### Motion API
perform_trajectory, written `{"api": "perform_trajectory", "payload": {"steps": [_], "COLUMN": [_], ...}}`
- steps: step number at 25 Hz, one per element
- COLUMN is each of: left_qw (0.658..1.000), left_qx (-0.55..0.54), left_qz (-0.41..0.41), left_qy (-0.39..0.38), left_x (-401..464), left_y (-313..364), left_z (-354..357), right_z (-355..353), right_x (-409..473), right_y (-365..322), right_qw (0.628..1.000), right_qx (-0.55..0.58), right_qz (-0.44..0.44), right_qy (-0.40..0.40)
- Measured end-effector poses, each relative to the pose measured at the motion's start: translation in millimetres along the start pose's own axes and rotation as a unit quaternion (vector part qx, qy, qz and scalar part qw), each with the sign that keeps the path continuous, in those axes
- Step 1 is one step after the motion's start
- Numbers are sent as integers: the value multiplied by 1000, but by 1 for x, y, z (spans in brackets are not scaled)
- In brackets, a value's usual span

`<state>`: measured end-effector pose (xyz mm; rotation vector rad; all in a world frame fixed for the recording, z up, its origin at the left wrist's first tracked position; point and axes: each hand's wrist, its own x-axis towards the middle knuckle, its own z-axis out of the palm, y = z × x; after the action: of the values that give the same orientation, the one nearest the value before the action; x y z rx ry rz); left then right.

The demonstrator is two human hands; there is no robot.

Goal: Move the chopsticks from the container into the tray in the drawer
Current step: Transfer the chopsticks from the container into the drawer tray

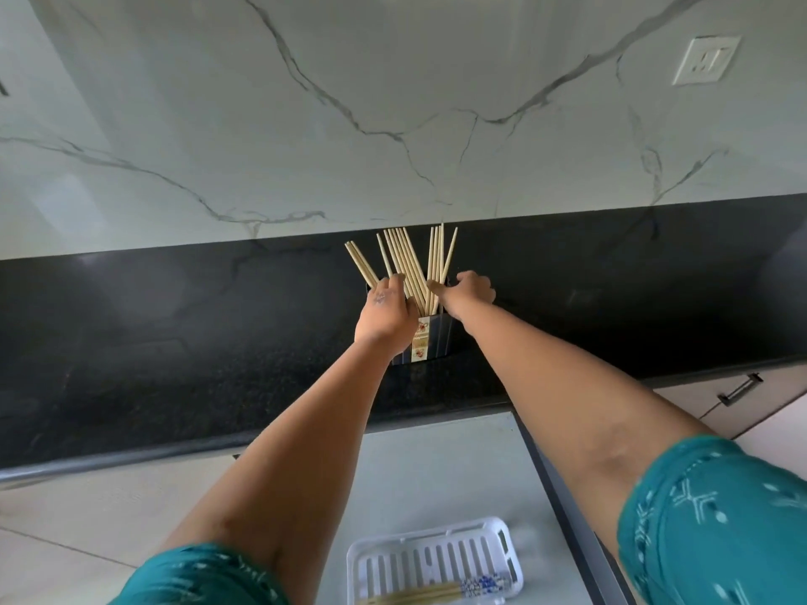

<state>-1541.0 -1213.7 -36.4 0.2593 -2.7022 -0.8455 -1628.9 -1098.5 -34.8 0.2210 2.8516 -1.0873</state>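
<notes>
Nearest the camera, the open drawer (441,473) runs out from under the front edge of the counter, its pale floor mostly bare. At its near end sits a white slotted tray (430,561), and along the tray's near edge lie a few chopsticks (419,595) on their sides, their blue-and-white patterned ends pointing toward the right side of the drawer. Teal patterned sleeves (716,517) frame the bottom corners of the view, and both bare forearms reach forward over the drawer.

Farther on, on the black speckled counter (174,342), stands a dark ribbed container (432,338) with a floral label, set near the back edge where the counter meets the wall. A fan of pale wooden chopsticks (408,264) stands upright in it, tips spread left and right. The left hand (384,314) is at the container's left rim, fingers curled in among the sticks — it touches them, but I cannot tell whether it has any firmly pinched. The right hand (465,294) is at the right rim, thumb laid against the sticks and fingers curled behind the container; how firm that hold is cannot be told either.

Behind rises the white veined marble wall (393,102), with a white socket (705,59) near its upper right corner.
</notes>
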Motion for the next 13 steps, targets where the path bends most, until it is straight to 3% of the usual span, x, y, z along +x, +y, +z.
{"api": "perform_trajectory", "payload": {"steps": [3, 6, 10, 13], "left_qw": [1000, 1000, 1000, 1000], "left_qx": [-2, -9, -13, -9], "left_qz": [-6, 3, 19, 22], "left_qy": [-4, -2, 1, 10], "left_x": [19, 26, 26, 26], "left_y": [-2, -4, -8, -10], "left_z": [-1, 1, 6, 7], "right_z": [7, 12, 15, 12], "right_x": [26, 38, 45, 47], "right_y": [-14, -23, -18, -17], "right_qw": [999, 998, 998, 993], "right_qx": [-24, 21, 59, 51], "right_qz": [-5, 10, -29, -45], "right_qy": [-21, -55, -22, -94]}}
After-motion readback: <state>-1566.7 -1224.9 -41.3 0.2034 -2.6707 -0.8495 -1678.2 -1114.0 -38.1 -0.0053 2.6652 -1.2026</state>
